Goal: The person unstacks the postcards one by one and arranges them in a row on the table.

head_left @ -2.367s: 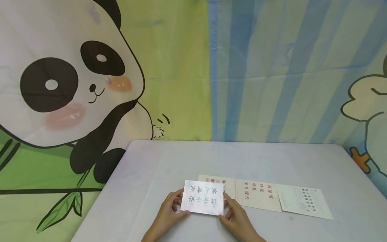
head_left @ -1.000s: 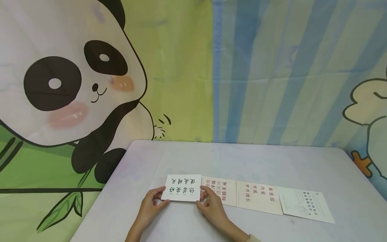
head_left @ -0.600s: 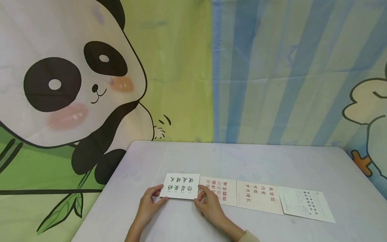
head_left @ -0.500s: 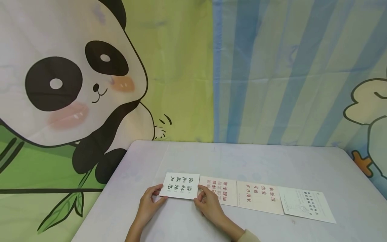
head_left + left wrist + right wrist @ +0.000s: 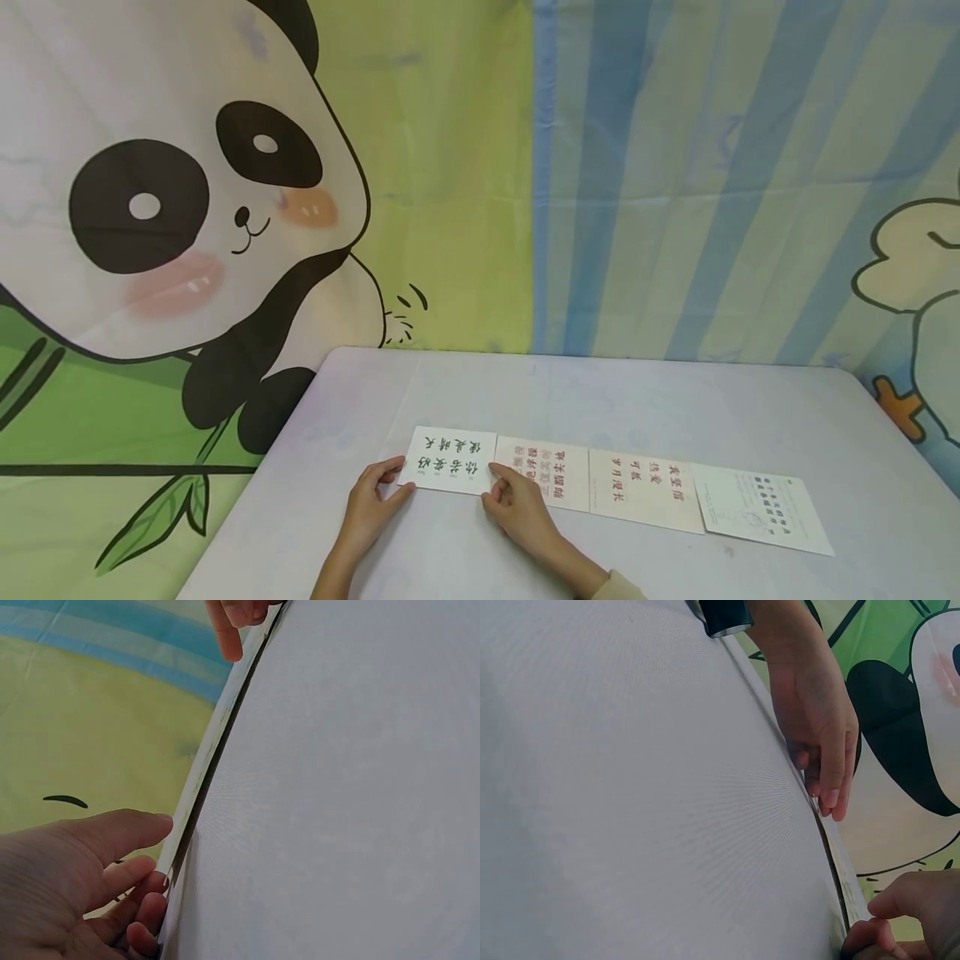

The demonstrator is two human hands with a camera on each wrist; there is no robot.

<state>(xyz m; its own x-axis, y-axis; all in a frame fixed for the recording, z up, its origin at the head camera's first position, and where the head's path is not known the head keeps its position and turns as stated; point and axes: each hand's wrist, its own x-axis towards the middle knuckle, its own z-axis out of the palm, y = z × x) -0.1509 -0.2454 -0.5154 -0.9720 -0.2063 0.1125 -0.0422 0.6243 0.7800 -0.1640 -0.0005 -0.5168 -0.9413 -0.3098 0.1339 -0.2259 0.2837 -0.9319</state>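
A white card [image 5: 448,457] with dark handwritten-style characters lies low over the table, at the left end of a row of cards. At its left side, my left hand [image 5: 371,500] pinches the near corner between thumb and fingers. My right hand [image 5: 522,510] holds the opposite side, its index finger over the edge and its thumb at the near corner. In the left wrist view, the card's edge [image 5: 196,776] appears as a thin strip above a dark gap. The right wrist view shows the left hand [image 5: 817,712] across from the right hand [image 5: 915,915].
To the right lie a pinkish card [image 5: 567,479] with red characters, partly behind the right hand, another pinkish card [image 5: 637,490], and a pale green-white card [image 5: 765,508]. They rest on a white table [image 5: 660,400]. Behind stands a cloth backdrop [image 5: 442,167] with a panda.
Both hands have carried the white card left and lowered it from above the pinkish card to beside it. In the last half second it has settled slightly flatter.
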